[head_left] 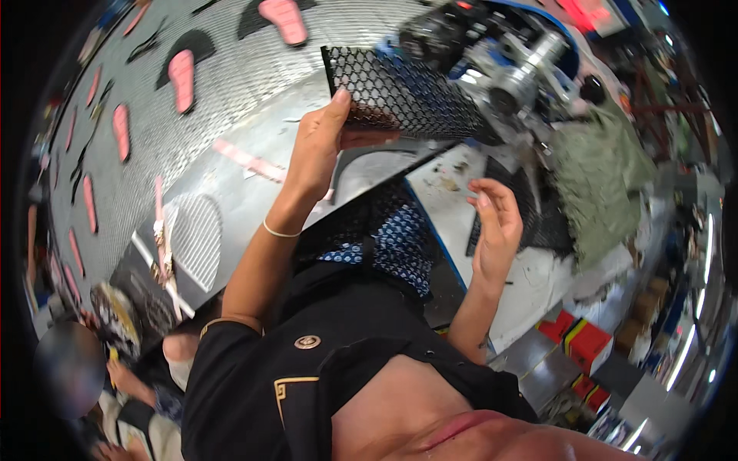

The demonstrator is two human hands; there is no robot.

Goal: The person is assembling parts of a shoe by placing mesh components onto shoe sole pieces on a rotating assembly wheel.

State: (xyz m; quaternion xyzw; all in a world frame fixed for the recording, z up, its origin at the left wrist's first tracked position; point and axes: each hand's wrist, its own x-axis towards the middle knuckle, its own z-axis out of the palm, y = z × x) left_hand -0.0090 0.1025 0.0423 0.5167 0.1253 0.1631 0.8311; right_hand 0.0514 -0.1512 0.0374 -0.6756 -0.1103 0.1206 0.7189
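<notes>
While in left hand [321,138], mesh [403,92] beyond right hand [498,224].

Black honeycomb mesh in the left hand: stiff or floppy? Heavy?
Black honeycomb mesh is probably fairly stiff, extending nearly straight from the left hand at one end. Likely light, given its open holes, which might snag.

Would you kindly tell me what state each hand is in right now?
Left hand: closed, holding a black mesh piece near its edge.
Right hand: partly open, fingers loosely curled, nothing visibly held.
</notes>
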